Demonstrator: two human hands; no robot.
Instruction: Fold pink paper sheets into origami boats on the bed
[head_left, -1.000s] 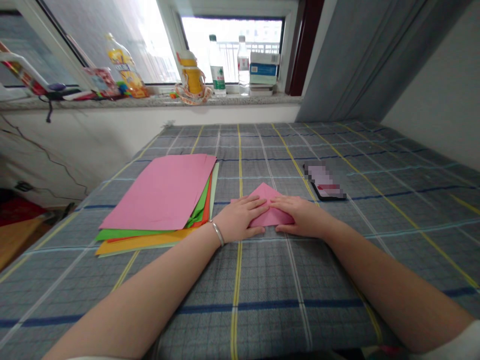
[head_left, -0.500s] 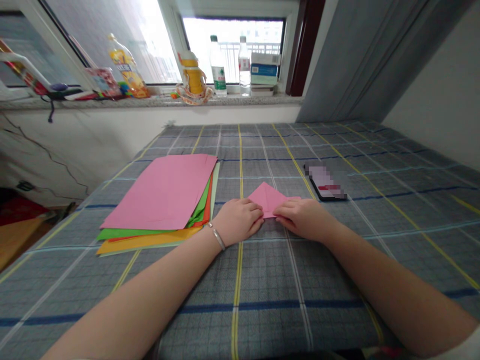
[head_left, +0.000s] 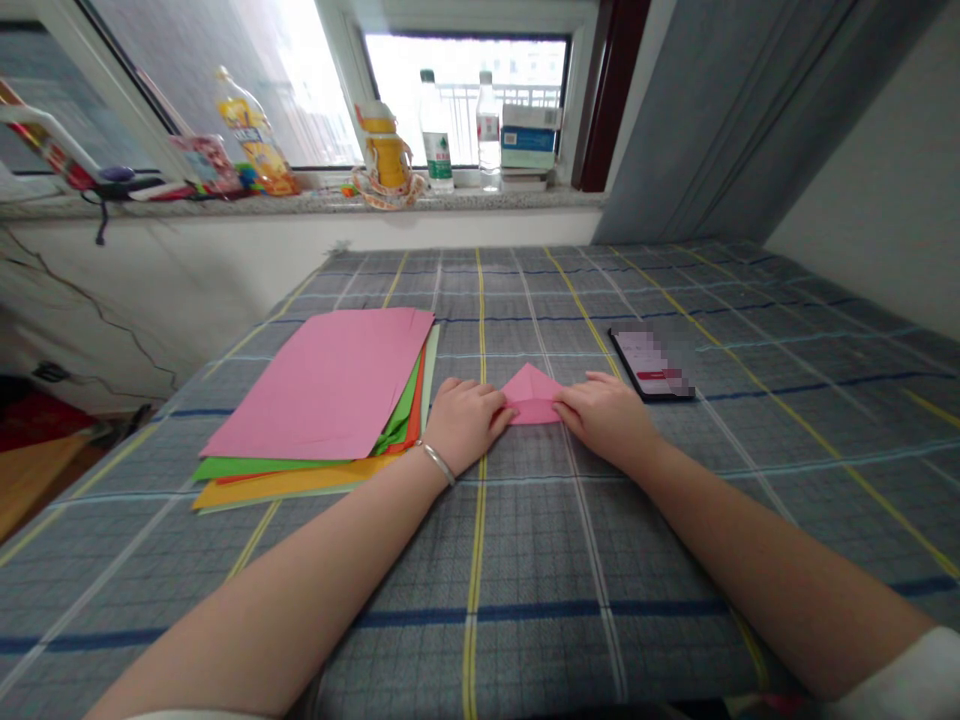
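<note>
A small folded piece of pink paper [head_left: 531,396] lies on the grey checked cover [head_left: 570,560], its point facing away from me. My left hand [head_left: 465,425], with a metal bangle [head_left: 438,463] on the wrist, has its fingertips on the paper's left corner. My right hand [head_left: 604,420] presses on the right corner from the other side. Left of my left hand lies a stack of coloured paper sheets [head_left: 322,385], pink on top, with green, orange and yellow edges showing beneath.
A smartphone [head_left: 651,365] with a blurred screen lies just beyond my right hand. Behind the cover's far edge, a stone window sill [head_left: 300,203] holds several bottles, a box and small items. A wall rises on the right.
The pink paper now looks narrower, with less of it spread sideways. Both hands have drawn in to its corners, and more of the phone shows beyond my right hand.
</note>
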